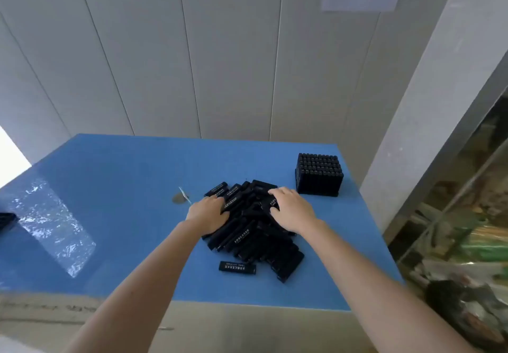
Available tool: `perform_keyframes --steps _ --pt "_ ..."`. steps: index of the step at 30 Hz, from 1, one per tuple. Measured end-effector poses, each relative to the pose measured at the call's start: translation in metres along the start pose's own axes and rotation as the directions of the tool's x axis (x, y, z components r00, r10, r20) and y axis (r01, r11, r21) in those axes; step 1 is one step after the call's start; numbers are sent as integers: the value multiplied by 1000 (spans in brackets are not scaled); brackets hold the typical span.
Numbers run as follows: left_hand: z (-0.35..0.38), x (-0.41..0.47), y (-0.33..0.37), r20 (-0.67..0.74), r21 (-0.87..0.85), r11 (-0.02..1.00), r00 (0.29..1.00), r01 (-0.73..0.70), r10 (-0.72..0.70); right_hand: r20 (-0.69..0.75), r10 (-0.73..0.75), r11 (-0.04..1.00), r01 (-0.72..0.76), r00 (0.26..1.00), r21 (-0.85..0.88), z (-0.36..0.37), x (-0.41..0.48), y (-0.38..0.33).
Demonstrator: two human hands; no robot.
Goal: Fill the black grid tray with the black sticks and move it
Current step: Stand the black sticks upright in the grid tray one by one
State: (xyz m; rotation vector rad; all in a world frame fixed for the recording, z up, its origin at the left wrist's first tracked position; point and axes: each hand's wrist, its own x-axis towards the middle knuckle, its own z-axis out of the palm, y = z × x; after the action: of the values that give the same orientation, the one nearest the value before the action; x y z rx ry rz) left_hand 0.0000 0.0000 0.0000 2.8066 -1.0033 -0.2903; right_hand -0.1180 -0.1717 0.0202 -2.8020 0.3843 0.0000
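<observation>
The right hand [294, 209] lays spread fingers [278, 192] flat on the pile [247, 231] of sticks mid-bench [123, 187], the left hand [209, 211] bends over some, grip unclear, likely gathering a batch, while the seemingly full tray [319, 176] stands just beyond.

We see black sticks [242, 236] with pale lettering on a blue table [123, 187] — the tray [319, 182] black too, wall [165, 50] white.

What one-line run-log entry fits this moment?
left hand: on pile | right hand: on pile | tray: full, far right | loose stick: near side of pile
</observation>
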Motion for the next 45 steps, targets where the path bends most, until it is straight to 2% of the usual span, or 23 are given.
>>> perform_keyframes --steps 5,12,16,23,25,27,30,33,36,40,42,44,45 --pt "28 -4 -16 131 -161 982 988 103 -82 10 36 999 -37 999 23 14 6 10" --pt "41 3 -20 134 -369 916 984 160 -118 -31 156 983 -152 987 99 32 17 22" --pt "46 9 -23 154 -404 900 982 165 -111 11 193 977 -193 981 94 40 23 20" --pt "49 17 -23 219 -269 961 976 65 -5 48 160 984 -155 986 -91 46 31 18" --pt "52 16 -24 199 -260 965 980 45 7 39 141 984 -135 989 -119 49 31 16" --pt "54 15 -24 149 -279 959 989 42 0 -3 126 989 -126 992 -76 49 32 14" --pt "54 11 -23 70 -397 913 995 92 -69 -57 65 998 -65 996 -12 47 39 10" --pt "51 8 -24 66 -639 751 984 168 -164 -17 -14 999 13 1000 -43 50 47 4" --pt "47 6 -29 80 -830 514 957 219 -278 81 -17 987 30 997 -158 57 54 1" --pt "40 1 -39 206 -947 156 903 281 -377 95 -54 980 71 994 -185 57 58 1" --pt "36 -7 -47 275 -958 -47 868 282 -413 64 -52 995 57 997 -87 55 58 -4" --pt "32 -16 -50 364 -927 -246 841 284 -400 60 57 978 -67 997 198 48 50 -9" --pt "31 -22 -54 399 -898 -351 829 267 -391 101 99 915 -130 990 381 44 45 -15"
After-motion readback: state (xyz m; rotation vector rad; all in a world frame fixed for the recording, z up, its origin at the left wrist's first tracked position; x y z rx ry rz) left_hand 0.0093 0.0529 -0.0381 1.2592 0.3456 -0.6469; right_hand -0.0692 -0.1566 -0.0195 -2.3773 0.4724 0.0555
